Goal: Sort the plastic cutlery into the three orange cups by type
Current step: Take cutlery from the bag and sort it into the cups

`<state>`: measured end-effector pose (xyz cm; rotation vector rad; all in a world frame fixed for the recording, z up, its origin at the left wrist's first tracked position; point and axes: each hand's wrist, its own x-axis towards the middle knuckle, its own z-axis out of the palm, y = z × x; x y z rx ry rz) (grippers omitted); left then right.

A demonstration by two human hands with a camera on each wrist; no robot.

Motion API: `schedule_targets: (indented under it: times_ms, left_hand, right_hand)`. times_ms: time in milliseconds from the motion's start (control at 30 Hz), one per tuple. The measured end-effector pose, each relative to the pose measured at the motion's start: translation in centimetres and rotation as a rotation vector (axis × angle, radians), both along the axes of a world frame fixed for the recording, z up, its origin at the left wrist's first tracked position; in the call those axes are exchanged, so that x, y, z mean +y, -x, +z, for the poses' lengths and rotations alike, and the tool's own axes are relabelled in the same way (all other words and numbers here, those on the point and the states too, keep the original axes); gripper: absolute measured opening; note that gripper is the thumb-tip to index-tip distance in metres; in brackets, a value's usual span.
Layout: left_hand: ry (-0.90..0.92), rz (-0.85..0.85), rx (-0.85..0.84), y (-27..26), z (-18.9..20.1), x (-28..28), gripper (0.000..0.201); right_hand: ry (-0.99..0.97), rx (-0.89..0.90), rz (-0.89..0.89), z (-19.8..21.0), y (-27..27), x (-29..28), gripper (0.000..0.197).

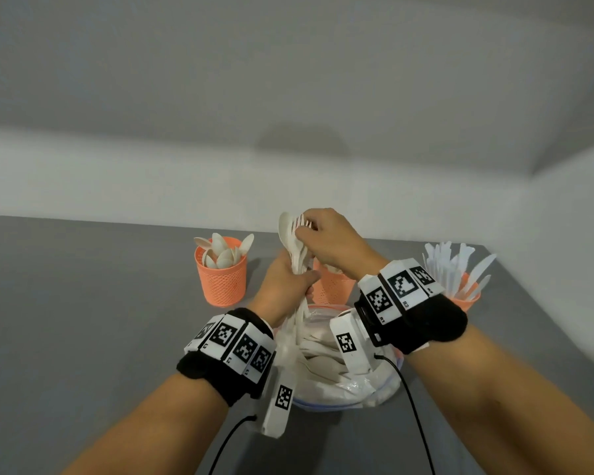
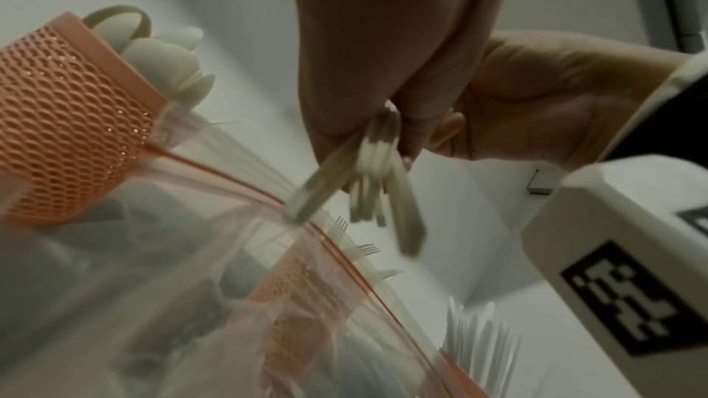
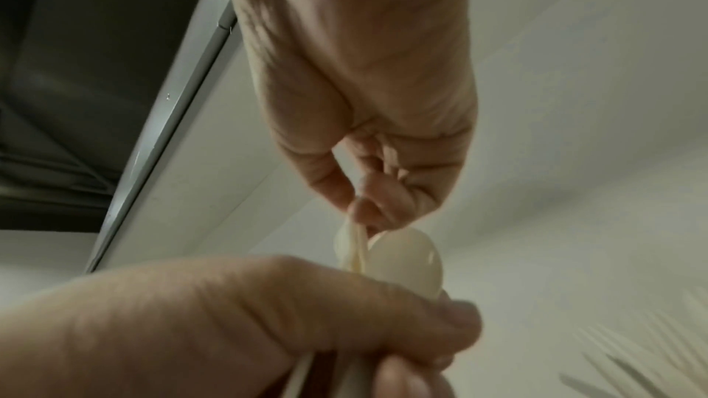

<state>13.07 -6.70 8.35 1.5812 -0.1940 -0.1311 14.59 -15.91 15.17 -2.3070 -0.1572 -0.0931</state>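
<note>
My left hand (image 1: 294, 281) grips a bundle of white plastic cutlery (image 1: 290, 241) by the handles, whose ends stick out below the fist (image 2: 368, 186). It holds the bundle upright above a clear plastic bag (image 1: 357, 382) of more cutlery. My right hand (image 1: 307, 229) pinches a fork's head at the top of the bundle, beside a spoon bowl (image 3: 406, 265). Three orange mesh cups stand behind. The left cup (image 1: 222, 279) holds spoons, and the right cup (image 1: 465, 301) holds knives. My hands partly hide the middle cup (image 1: 333, 286).
The grey table (image 1: 83, 303) ends at a white wall behind the cups. Its right edge runs just past the knife cup. Black cables (image 1: 415, 413) trail from both wrist bands toward me across the near table.
</note>
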Motion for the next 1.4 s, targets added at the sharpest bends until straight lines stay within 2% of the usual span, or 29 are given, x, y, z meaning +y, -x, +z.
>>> schedule_targets:
  times_ms: [33, 100, 167, 200, 267, 367, 467, 533, 600, 700, 800, 900, 1000, 1133, 1233, 1333, 1400]
  left_hand:
    - [-0.002, 0.005, -0.01, 0.1, 0.0, 0.0, 0.029]
    - [-0.007, 0.014, -0.033, 0.2, 0.1, -0.1, 0.032]
    - [-0.013, 0.021, -0.053, 0.4, 0.3, -0.2, 0.026]
    - [-0.013, 0.027, -0.059, 0.4, 0.3, -0.3, 0.026]
    - [-0.019, 0.021, -0.061, 0.3, 0.2, -0.4, 0.023]
    - [-0.054, -0.006, -0.047, -0.2, -0.5, 0.2, 0.021]
    - [-0.052, 0.019, -0.012, -1.1, -1.1, 1.4, 0.01]
    - [-0.015, 0.045, 0.015, -1.5, -1.1, 2.1, 0.008]
    - [0.1, 0.027, 0.085, -1.8, -0.8, 2.6, 0.009]
    - [0.262, -0.051, 0.149, -2.0, -0.1, 3.0, 0.009]
    - [0.298, -0.113, 0.149, -2.0, -0.2, 3.2, 0.014]
    - [0.328, -0.147, 0.173, -2.1, -0.3, 3.4, 0.017]
    - [0.353, -0.135, 0.198, -2.3, -0.2, 3.8, 0.017]
    - [0.385, -0.089, 0.206, -2.8, -0.3, 4.6, 0.016]
    - [0.415, -0.079, 0.216, -3.1, -0.5, 5.0, 0.013]
    - [0.39, -0.068, 0.2, -3.1, -0.8, 5.2, 0.014]
    - [0.365, -0.046, 0.179, -3.1, -0.9, 5.2, 0.016]
  right_hand:
    - [-0.107, 0.006, -0.024, -0.1, 0.1, -0.1, 0.009]
    - [-0.259, 0.06, -0.017, -0.8, 0.5, -0.2, 0.039]
    - [-0.222, 0.05, 0.01, -1.7, 0.9, -0.1, 0.057]
    - [-0.211, 0.024, 0.009, -2.0, 1.2, 0.1, 0.06]
    - [-0.292, -0.05, -0.03, -2.1, 1.4, 0.0, 0.059]
    - [-0.52, -0.221, -0.134, -0.2, 1.2, -1.6, 0.05]
    - [-0.572, -0.444, -0.283, 1.9, 0.2, -4.4, 0.039]
    - [-0.519, -0.533, -0.368, 1.6, -0.7, -6.0, 0.037]
    - [-0.399, -0.536, -0.424, 0.0, -1.3, -6.7, 0.035]
    - [-0.168, -0.458, -0.44, -3.6, -2.2, -7.1, 0.028]
    - [0.006, -0.335, -0.42, -6.6, -3.5, -7.3, 0.021]
    - [0.15, -0.288, -0.376, -7.1, -4.7, -7.0, 0.017]
    - [0.051, -0.334, -0.293, -6.1, -5.2, -6.6, 0.015]
    - [-0.092, -0.417, -0.315, -5.7, -5.4, -6.6, 0.013]
    - [0.019, -0.28, -0.339, -7.2, -5.7, -6.8, 0.011]
    - [0.31, -0.059, -0.331, -8.3, -5.4, -6.5, 0.013]
    - [0.516, 0.022, -0.274, -8.0, -5.2, -6.2, 0.021]
